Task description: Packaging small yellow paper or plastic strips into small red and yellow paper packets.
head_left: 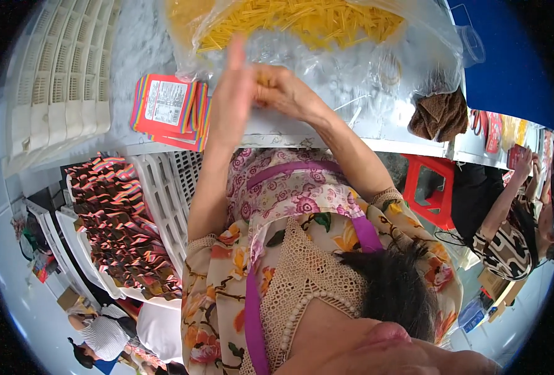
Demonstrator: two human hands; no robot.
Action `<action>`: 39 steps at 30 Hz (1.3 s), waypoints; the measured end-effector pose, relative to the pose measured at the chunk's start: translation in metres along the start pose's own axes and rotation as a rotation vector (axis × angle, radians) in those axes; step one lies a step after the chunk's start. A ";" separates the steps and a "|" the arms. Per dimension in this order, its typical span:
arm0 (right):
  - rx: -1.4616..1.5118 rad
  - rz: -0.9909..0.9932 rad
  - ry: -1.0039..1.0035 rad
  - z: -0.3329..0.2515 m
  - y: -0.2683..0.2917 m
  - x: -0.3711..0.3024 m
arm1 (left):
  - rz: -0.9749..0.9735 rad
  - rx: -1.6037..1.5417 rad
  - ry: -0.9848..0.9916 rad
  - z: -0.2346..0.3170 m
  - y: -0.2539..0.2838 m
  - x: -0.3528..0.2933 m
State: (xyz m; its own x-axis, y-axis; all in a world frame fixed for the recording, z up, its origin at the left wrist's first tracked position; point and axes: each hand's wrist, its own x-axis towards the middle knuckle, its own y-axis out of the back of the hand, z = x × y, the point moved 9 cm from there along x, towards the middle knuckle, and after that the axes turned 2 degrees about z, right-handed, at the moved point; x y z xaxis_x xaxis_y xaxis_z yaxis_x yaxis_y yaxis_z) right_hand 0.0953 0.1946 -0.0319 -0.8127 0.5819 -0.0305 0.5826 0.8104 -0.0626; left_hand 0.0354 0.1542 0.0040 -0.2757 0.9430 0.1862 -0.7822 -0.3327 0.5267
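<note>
My left hand (232, 94) is held up over the near edge of the table, seen nearly edge-on and smeared by motion. One fingertip points away from me; the other fingers are hidden. Close beside it, my right hand (283, 92) has its fingers curled in, with a small yellowish bit at the fingertips that I cannot make out. A stack of red packets with striped rainbow edges (164, 103) lies just left of my left hand. Beyond both hands, thin yellow sticks (308, 19) lie heaped in a clear plastic bag (339, 59).
A brown cloth (439, 117) sits at the table's right. White plastic crates (58, 81) stand at the left. Below, a basket holds many dark striped packets (121, 219). A red stool (427, 190) is at right, near a co-worker's arm (505, 194). Other people sit at lower left.
</note>
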 end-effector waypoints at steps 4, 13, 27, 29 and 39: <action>0.369 0.355 0.255 -0.030 0.027 0.001 | 0.188 -1.483 0.314 -0.053 -0.010 -0.011; -0.543 0.253 0.459 -0.032 0.006 -0.009 | 0.179 -2.010 0.622 -0.051 -0.038 -0.024; 0.130 0.035 0.231 -0.021 0.005 -0.019 | 0.343 -0.280 -0.108 0.013 0.046 -0.035; 0.176 0.028 0.217 -0.016 0.003 -0.019 | 0.334 -0.049 -0.179 0.031 0.047 -0.035; 0.156 -0.037 0.126 -0.008 -0.003 -0.020 | 0.245 0.040 -0.227 0.043 0.045 -0.029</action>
State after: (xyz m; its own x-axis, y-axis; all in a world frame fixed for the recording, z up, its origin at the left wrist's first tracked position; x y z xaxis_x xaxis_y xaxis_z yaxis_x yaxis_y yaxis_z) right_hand 0.1102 0.1808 -0.0233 -0.8198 0.5640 0.0993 0.5356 0.8165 -0.2158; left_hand 0.0320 0.1119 0.0580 -0.3174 0.8124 0.4891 -0.6842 -0.5534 0.4750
